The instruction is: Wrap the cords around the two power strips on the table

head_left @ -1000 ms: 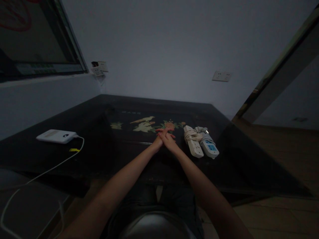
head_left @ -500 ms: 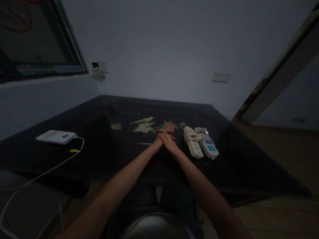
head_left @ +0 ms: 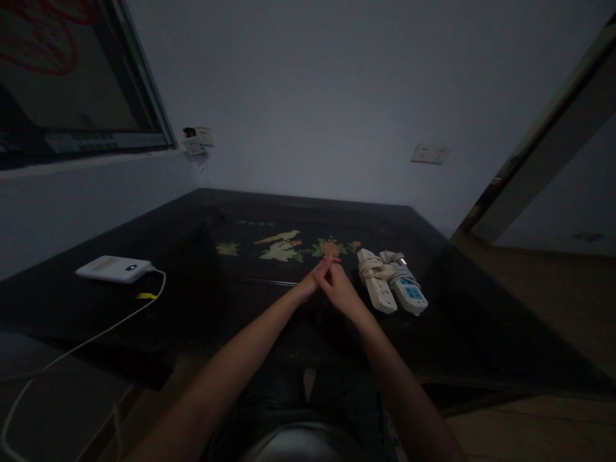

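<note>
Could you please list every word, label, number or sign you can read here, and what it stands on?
Nothing is readable.
Dark table: row of characters, too blurred.
White device: markings too small.
Window: red marks, illegible.
Yellow tag: nothing legible.
Cream power strip and blue-socketed power strip: nothing legible.

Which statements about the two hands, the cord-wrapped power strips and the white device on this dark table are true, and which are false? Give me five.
1. The bare left hand touches the bare right hand. True.
2. The plain white plastic power strip lies beside the white power strip with blue sockets. True.
3. The right hand grips the plain strip. False: it touches the left hand, apart from both strips.
4. A slim white cable leads from the flat, rounded white device. True.
5. That device lies right of both strips. False: it lies left of both hands.
</note>
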The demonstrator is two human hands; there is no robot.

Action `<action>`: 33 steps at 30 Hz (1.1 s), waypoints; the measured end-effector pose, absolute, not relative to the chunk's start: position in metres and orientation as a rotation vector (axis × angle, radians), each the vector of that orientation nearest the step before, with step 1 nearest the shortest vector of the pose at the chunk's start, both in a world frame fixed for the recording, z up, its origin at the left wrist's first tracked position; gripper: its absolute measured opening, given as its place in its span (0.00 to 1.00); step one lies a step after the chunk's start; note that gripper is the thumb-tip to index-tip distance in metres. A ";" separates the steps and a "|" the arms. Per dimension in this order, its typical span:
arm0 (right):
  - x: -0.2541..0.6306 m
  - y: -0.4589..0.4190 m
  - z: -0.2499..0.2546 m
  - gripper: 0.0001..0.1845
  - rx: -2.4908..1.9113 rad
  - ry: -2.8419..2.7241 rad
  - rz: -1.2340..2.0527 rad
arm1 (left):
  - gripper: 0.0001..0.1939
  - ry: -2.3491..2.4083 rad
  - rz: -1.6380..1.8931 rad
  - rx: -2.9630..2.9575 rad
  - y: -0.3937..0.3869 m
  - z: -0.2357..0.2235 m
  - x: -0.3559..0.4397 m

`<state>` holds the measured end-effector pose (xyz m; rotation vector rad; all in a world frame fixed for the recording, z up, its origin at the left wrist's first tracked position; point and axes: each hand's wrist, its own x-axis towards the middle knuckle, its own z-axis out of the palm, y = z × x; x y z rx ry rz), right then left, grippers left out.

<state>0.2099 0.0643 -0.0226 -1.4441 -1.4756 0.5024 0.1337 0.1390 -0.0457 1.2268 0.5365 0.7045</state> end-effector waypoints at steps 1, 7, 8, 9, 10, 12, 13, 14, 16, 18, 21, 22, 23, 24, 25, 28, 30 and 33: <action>0.214 0.051 -0.018 0.21 -1.451 -1.483 0.480 | 0.23 0.549 0.698 1.231 0.140 -0.047 0.134; 0.255 -0.035 -0.007 0.14 -1.552 -1.277 -0.052 | 0.14 0.621 0.649 1.265 0.141 -0.050 0.132; 0.262 -0.043 -0.011 0.15 -1.620 -1.211 -0.142 | 0.13 0.625 0.645 1.276 0.140 -0.050 0.132; 0.268 -0.048 -0.015 0.16 -1.691 -1.173 -0.198 | 0.11 0.625 0.639 1.287 0.138 -0.050 0.132; 0.273 -0.050 -0.020 0.18 -1.761 -1.161 -0.231 | 0.10 0.624 0.634 1.298 0.137 -0.049 0.132; 0.279 -0.048 -0.029 0.21 -1.888 -1.179 -0.233 | 0.09 0.622 0.627 1.317 0.136 -0.049 0.133; 0.280 -0.044 -0.033 0.22 -1.941 -1.190 -0.218 | 0.08 0.622 0.626 1.325 0.136 -0.048 0.133; 0.281 -0.040 -0.036 0.23 -1.989 -1.195 -0.205 | 0.07 0.623 0.626 1.332 0.136 -0.049 0.134; 0.281 -0.032 -0.040 0.23 -2.067 -1.193 -0.195 | 0.07 0.624 0.627 1.346 0.136 -0.049 0.134; 0.282 -0.024 -0.042 0.22 -2.108 -1.209 -0.191 | 0.07 0.622 0.628 1.362 0.137 -0.051 0.135; 0.284 -0.014 -0.048 0.24 -2.076 -1.226 -0.167 | 0.07 0.611 0.630 1.391 0.137 -0.055 0.137; 0.285 -0.011 -0.049 0.26 -2.044 -1.214 -0.155 | 0.07 0.607 0.632 1.402 0.137 -0.056 0.137; 0.286 -0.008 -0.051 0.28 -2.007 -1.195 -0.140 | 0.07 0.604 0.633 1.413 0.137 -0.057 0.138; 0.286 -0.006 -0.052 0.30 -1.970 -1.175 -0.123 | 0.07 0.601 0.633 1.425 0.136 -0.058 0.139; 0.287 -0.003 -0.054 0.32 -1.937 -1.155 -0.104 | 0.06 0.597 0.633 1.438 0.136 -0.059 0.140; 0.287 0.001 -0.057 0.33 -1.852 -1.102 -0.042 | 0.06 0.588 0.618 1.480 0.135 -0.060 0.141; 0.286 0.002 -0.060 0.32 -1.775 -1.046 -0.007 | 0.05 0.576 0.595 1.513 0.132 -0.059 0.142; 0.280 0.003 -0.067 0.30 -1.689 -0.968 0.017 | 0.07 0.541 0.552 1.559 0.122 -0.056 0.143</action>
